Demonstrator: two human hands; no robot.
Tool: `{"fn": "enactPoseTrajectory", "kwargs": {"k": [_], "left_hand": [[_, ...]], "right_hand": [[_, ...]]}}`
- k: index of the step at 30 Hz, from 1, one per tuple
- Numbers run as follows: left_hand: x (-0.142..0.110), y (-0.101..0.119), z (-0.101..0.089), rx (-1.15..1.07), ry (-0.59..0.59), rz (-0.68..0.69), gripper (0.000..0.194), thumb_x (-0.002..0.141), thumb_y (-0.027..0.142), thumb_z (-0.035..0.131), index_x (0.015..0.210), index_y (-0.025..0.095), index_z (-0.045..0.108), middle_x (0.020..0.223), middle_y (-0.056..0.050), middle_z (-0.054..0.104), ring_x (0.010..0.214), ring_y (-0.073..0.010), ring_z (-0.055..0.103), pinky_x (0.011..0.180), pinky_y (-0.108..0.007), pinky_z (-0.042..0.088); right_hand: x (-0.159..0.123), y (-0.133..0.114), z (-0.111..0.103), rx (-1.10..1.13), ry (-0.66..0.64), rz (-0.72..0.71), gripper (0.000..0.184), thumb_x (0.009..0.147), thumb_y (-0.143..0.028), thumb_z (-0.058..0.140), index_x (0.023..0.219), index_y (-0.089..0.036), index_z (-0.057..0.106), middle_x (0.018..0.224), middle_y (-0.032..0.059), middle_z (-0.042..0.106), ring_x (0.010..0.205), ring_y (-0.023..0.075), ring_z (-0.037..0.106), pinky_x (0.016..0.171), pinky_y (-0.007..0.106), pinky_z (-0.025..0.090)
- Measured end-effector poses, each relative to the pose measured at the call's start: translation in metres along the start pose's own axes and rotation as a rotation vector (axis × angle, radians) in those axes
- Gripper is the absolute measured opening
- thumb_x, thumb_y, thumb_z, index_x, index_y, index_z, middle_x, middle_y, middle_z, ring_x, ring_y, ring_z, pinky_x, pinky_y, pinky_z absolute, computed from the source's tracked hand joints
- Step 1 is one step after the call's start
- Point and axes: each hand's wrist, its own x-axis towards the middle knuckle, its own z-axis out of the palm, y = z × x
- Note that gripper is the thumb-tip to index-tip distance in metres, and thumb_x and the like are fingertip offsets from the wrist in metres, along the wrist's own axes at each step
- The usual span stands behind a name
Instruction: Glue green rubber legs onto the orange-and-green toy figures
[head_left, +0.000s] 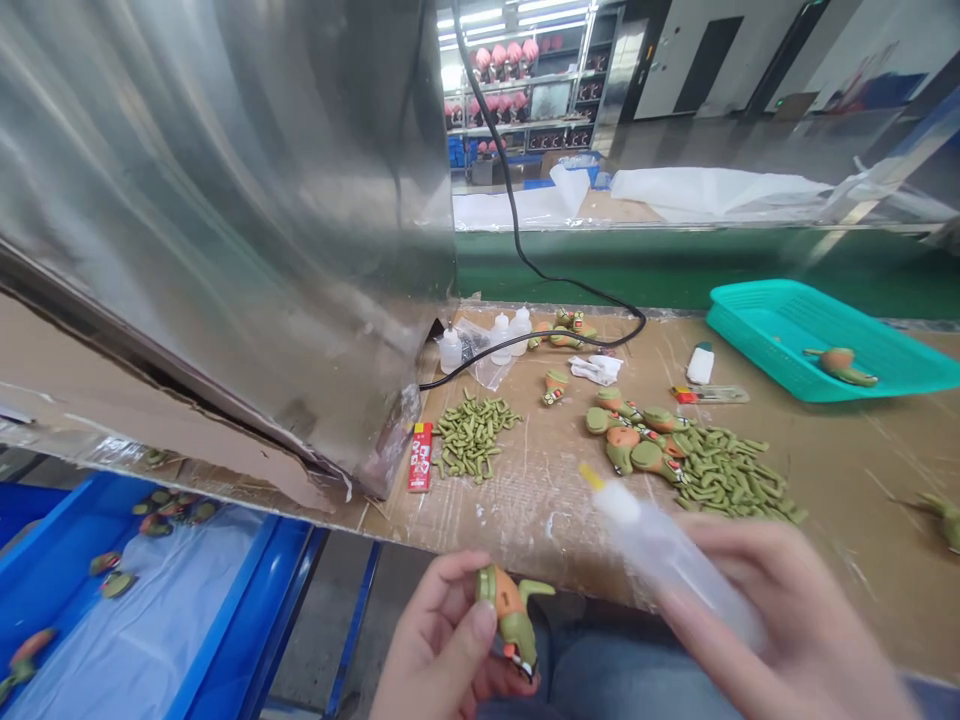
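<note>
Fingers of the right hand (757,590) wrap a blurred squeeze bottle (675,560), yellow tip angled up-left. Beside it, the left hand's (457,640) thumb and fingers pinch a green-orange toy figure (510,615) at the table's (525,520) front edge; beyond lie two piles of green pieces (474,437).

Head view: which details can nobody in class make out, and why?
All in the head view:
Squeeze bottle in the right hand: contents, motion blur.
Held figurine: far side, hidden by itself and the left hand.
Edge figurine: cut off at right.
Pink items on shelves: too small.
</note>
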Motion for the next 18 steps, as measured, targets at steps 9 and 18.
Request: {"fn": "enactPoseTrajectory", "kwargs": {"k": [9, 18], "left_hand": [[0.002, 0.010, -0.024, -0.025, 0.058, 0.046, 0.030, 0.058, 0.032, 0.081, 0.085, 0.024, 0.069, 0.069, 0.001, 0.073, 0.046, -0.0134, 0.065, 0.046, -0.027, 0.054], [0.005, 0.021, -0.029, -0.047, 0.086, 0.080, 0.030, 0.058, 0.028, 0.081, 0.085, 0.023, 0.070, 0.067, 0.001, 0.072, 0.047, -0.0121, 0.063, 0.045, -0.027, 0.055]], "right_hand": [[0.058, 0.013, 0.052, -0.171, 0.204, -0.127, 0.040, 0.084, -0.032, 0.058, 0.117, -0.016, 0.042, 0.112, 0.0156, 0.051, 0.096, 0.0297, 0.053, 0.073, 0.041, 0.044], [0.067, -0.019, 0.103, -0.293, -0.390, -0.551, 0.016, 0.088, -0.008, 0.050, 0.090, -0.019, 0.062, 0.083, 0.0046, 0.056, 0.078, 0.0202, 0.052, 0.068, 0.031, 0.044]]}}
